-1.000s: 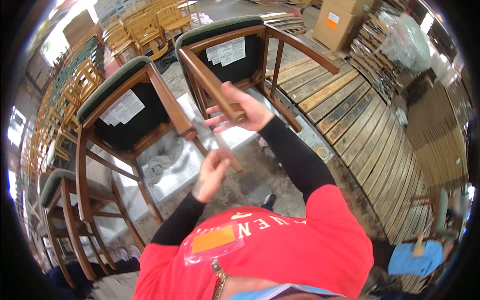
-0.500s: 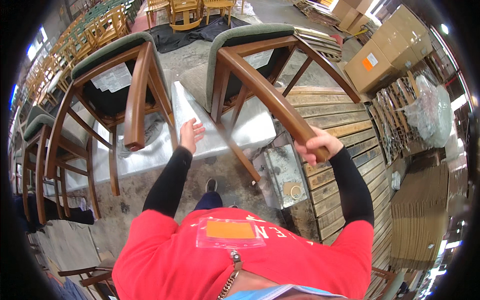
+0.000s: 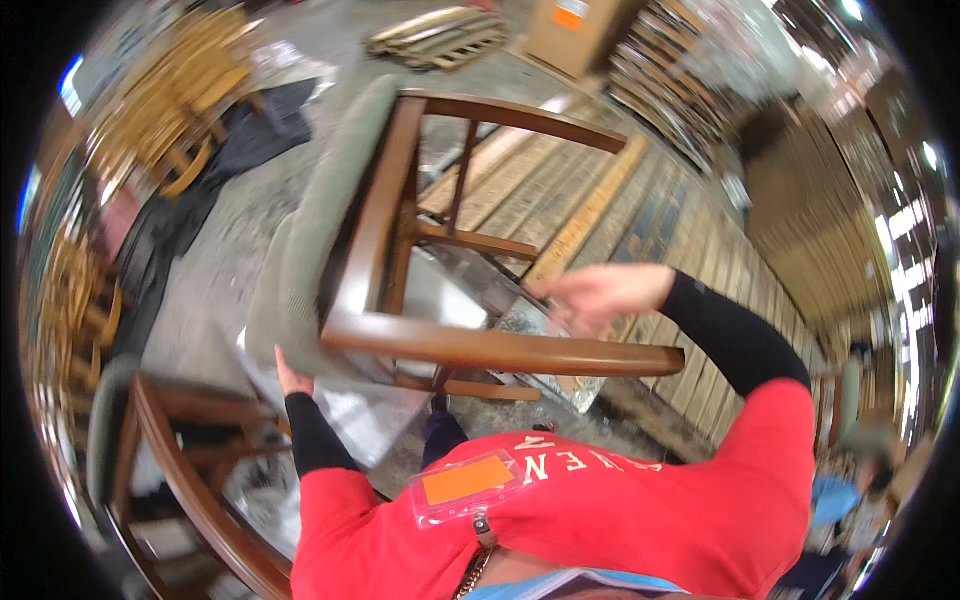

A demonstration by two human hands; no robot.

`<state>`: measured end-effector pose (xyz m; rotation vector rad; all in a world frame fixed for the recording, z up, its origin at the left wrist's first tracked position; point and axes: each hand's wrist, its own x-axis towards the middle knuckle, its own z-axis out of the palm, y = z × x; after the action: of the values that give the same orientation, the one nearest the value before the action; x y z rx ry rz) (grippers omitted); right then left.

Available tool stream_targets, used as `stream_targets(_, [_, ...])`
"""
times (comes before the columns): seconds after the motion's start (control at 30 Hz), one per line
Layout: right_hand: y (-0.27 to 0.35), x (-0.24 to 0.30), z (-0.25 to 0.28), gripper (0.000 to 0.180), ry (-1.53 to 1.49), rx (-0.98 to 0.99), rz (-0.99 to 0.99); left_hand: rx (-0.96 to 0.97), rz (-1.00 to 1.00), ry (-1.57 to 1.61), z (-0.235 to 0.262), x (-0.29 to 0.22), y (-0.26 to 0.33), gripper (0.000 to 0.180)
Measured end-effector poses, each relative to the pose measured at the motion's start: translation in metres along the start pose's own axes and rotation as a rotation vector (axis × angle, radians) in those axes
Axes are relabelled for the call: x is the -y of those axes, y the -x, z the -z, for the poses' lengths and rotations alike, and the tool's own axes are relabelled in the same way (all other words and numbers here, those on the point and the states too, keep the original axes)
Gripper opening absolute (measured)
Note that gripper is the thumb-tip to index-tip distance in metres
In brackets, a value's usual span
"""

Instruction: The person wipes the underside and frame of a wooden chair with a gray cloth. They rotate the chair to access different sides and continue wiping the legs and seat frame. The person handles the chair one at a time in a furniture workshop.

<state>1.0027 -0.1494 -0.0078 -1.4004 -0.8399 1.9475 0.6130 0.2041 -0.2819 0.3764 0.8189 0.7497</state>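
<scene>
A wooden chair (image 3: pixel 375 270) with brown legs and grey-green upholstery lies tipped in front of me, its legs pointing right. My left hand (image 3: pixel 291 374) is against the lower edge of its padding, thumb up along the fabric; the other fingers are hidden behind it. Just above the nearest chair leg (image 3: pixel 520 348) is my right hand (image 3: pixel 605 297), blurred, with fingers stretched to the left and not wrapped round the leg. A second chair (image 3: pixel 180 450) of the same kind is tipped at the lower left, below my left hand.
A slatted wooden pallet (image 3: pixel 690 280) lies at the right. Stacked flat cardboard (image 3: pixel 815 210) and a large carton (image 3: pixel 570 35) stand beyond. Light wooden chairs (image 3: pixel 165 100) fill the far left near black sheeting (image 3: pixel 265 125). A person in blue (image 3: pixel 835 500) is at the lower right.
My view has turned to the right. The right hand has let go of the chair leg's end and moved left. My left hand has come onto the padding, and the chair has turned.
</scene>
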Motion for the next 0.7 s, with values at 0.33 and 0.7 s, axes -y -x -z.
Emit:
stream_targets(0.33, [-0.192, 0.106, -0.062, 0.108, -0.268, -0.431, 0.533, -0.349, -0.227, -0.06, -0.001, 0.021, -0.022, 0.061])
stream_targets(0.7, [-0.053, 0.115, 0.036, 0.072, -0.057, -0.561, 0.447, -0.273, -0.27, 0.127, -0.059, 0.073, 0.046, 0.061])
